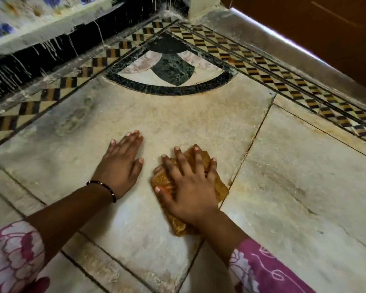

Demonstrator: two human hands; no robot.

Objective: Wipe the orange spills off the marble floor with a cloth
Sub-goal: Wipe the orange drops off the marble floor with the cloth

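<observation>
we are mid-wipe: our right hand (188, 187) presses flat, fingers spread, on the orange cloth (217, 189) on the marble floor (294, 187); our left hand (120, 163) braces open-palmed at nine o'clock. next, we judge, a push toward twelve o'clock, where an orange tint (178, 115) lingers

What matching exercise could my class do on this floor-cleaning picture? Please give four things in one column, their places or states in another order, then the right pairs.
Things:
1. left hand
2. right hand
3. cloth
4. bracelet

Places or states:
A. orange-brown, lying crumpled on the marble floor
B. worn on the left wrist
C. flat on bare marble, holding nothing
D. pressing down on the cloth with fingers spread

Pairs: 1-C, 2-D, 3-A, 4-B
</observation>
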